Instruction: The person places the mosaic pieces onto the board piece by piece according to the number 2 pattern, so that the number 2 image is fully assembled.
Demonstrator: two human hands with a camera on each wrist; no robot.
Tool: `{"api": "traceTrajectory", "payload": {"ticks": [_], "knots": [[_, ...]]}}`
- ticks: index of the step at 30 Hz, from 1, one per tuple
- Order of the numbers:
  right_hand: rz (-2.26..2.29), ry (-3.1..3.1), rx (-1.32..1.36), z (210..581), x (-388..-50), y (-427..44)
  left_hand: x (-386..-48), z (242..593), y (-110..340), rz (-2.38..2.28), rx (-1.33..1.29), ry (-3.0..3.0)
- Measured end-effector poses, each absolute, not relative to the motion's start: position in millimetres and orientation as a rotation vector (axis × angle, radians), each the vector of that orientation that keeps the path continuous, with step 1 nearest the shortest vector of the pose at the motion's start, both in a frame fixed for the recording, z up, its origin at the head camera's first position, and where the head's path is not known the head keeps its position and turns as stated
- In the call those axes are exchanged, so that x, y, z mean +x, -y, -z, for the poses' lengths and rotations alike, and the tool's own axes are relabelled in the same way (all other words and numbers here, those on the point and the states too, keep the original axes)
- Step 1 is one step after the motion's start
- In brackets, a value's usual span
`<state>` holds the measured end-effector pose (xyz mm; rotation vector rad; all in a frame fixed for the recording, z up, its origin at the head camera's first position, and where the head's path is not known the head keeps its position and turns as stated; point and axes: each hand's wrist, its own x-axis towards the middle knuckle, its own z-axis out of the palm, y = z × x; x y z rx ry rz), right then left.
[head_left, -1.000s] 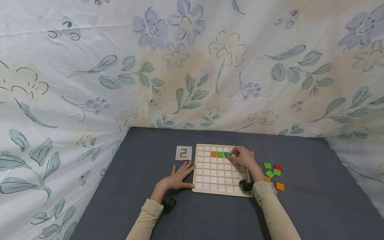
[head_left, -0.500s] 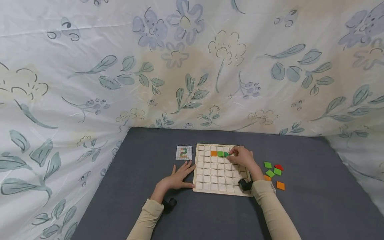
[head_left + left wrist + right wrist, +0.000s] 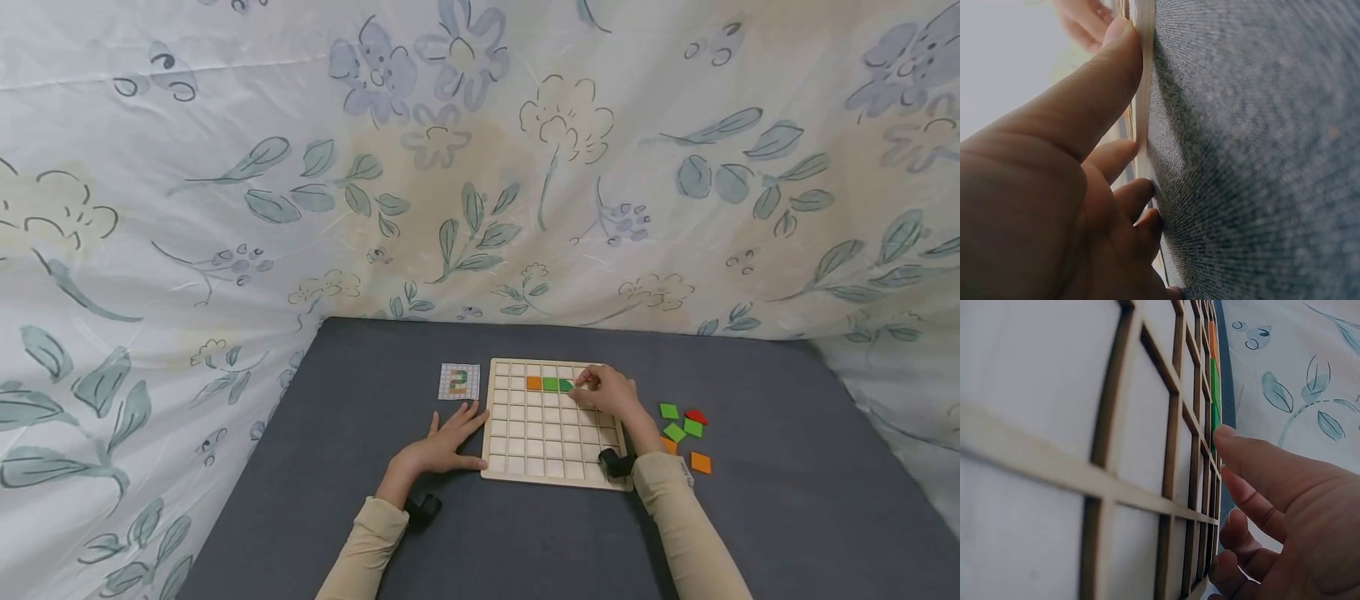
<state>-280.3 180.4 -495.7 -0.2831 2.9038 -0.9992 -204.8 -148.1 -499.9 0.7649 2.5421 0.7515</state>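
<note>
Tile of dark green [image 3: 565,386] lies in the second row from the far edge of a pale wooden grid board [image 3: 545,433], fifth column from the left; just left of it in the same row come a light green tile [image 3: 551,384] and then an orange tile [image 3: 533,383]. The right hand [image 3: 611,393] is at the dark green one's right end, thumb and index finger curved close together with a narrow gap; in the right wrist view the thumb tip meets the tile, but I cannot tell whether the two fingers pinch it. The left hand [image 3: 442,446] lies wide, fingers spread and gripping nothing, with thumb and index fingertip against the board's left edge.

Just beyond the left fingertips is a small gridded card [image 3: 459,382] with a coloured figure shaped like a 2; right of the board is a loose group: three light green squares [image 3: 669,411], a red piece [image 3: 697,417] close against one of them, an orange square [image 3: 701,463] nearer the person, and another orange piece [image 3: 669,446] partly hidden by the right wrist. Both forearms wear beige sleeves [image 3: 682,517]; everything rests on a dark grey tabletop [image 3: 562,542]; behind it hangs a pale cloth [image 3: 480,167] printed with flowers and leaves.
</note>
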Motion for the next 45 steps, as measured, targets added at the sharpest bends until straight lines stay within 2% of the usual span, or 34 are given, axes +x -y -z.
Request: {"api": "traceTrajectory", "payload": {"ticks": [29,45], "knots": [[0.974,-2.977,-0.315,494,-271,-222,-203,496,147,-0.768,0.766,-2.541],[0.895,-3.023,-0.205,490,-262,-244,-204,498,147,-0.766,0.762,-2.542]]}}
